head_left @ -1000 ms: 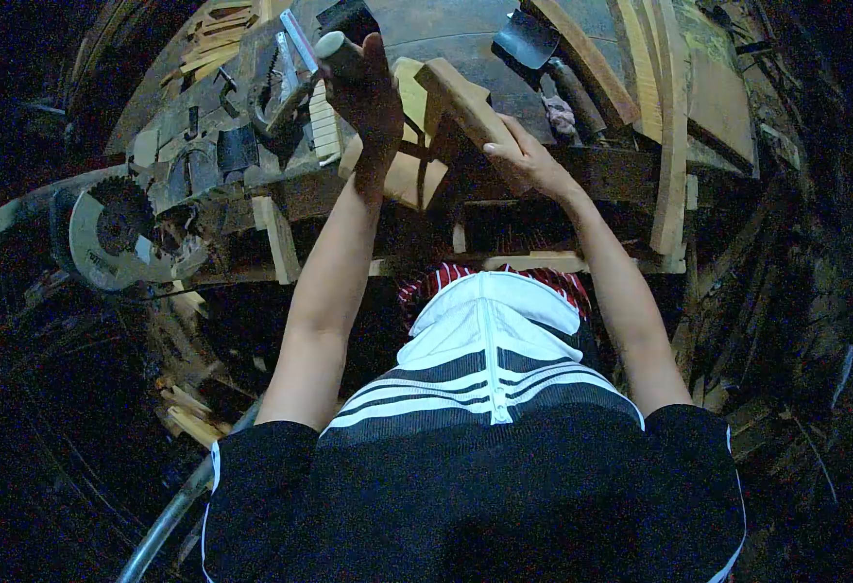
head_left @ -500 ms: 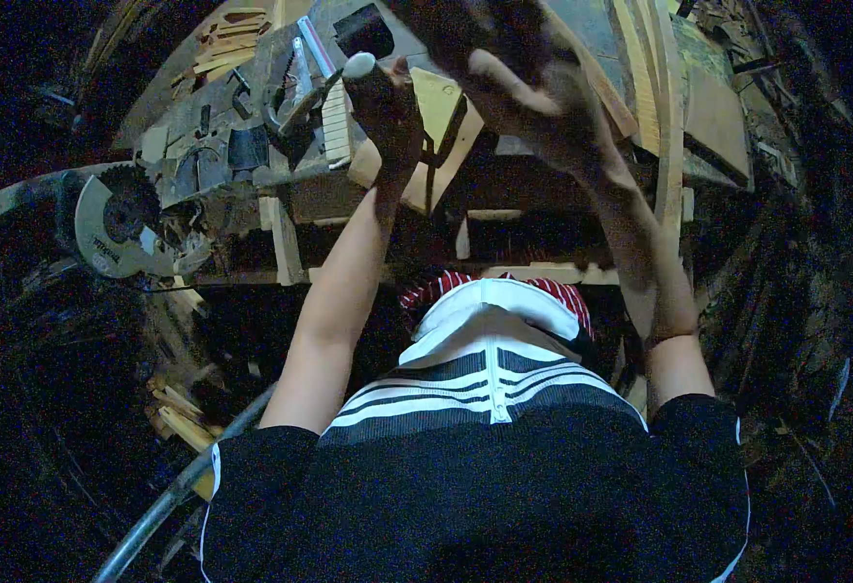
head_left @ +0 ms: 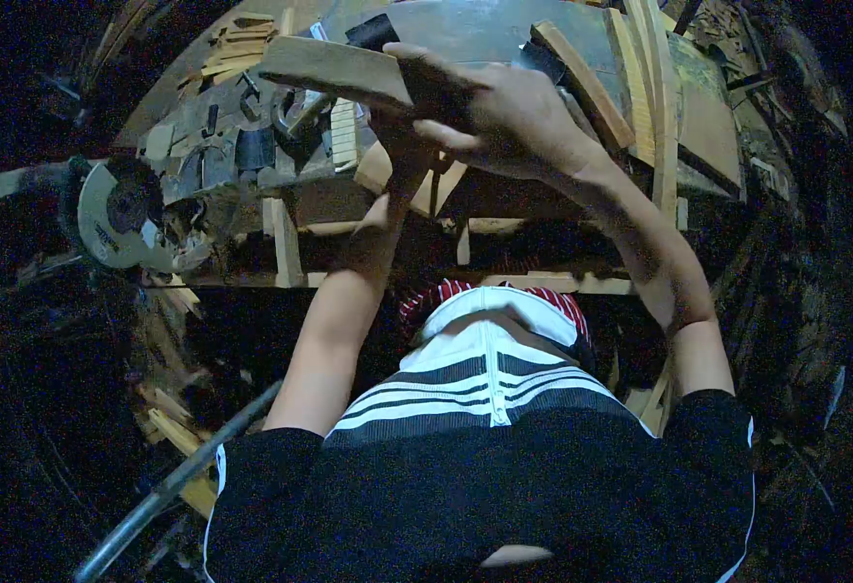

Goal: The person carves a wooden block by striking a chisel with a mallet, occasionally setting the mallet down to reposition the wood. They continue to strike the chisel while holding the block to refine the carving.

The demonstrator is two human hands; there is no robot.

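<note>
- Clock directions taken from the hands, 12 toward the top of the view.
- Grasping wooden block (head_left: 337, 74) in right hand (head_left: 519, 115), thumb below and fingers over the near end.
- Far end of wooden block pointing to about 9:30, held above the desk (head_left: 465, 31).
- Left hand (head_left: 403, 138) just below wooden block, mostly hidden by it and the right hand; can't tell if clenched or holding anything.
- Contact between wooden block and left hand: can't tell from this angle.
- Pale wood piece (head_left: 374, 167) just beside left hand, at 8 o'clock.
- Notched light strip (head_left: 345, 138) near at 9 o'clock, lying partly below the line of the block.
- Dark flat piece (head_left: 373, 32) near at 11 o'clock.
- Short timber (head_left: 582, 85) slanting on the desk between 2 and 3 o'clock.
- Long boards (head_left: 666, 131) farther out at 3 o'clock, broad panel (head_left: 706, 126) just beyond.
- Thin wood offcuts (head_left: 232, 60) well apart, between 9 and 10 o'clock.
- Circular saw (head_left: 106, 216) well apart, between 8 and 9 o'clock.
- Metal pipe (head_left: 176, 488) down at 7 o'clock, tilted.
</note>
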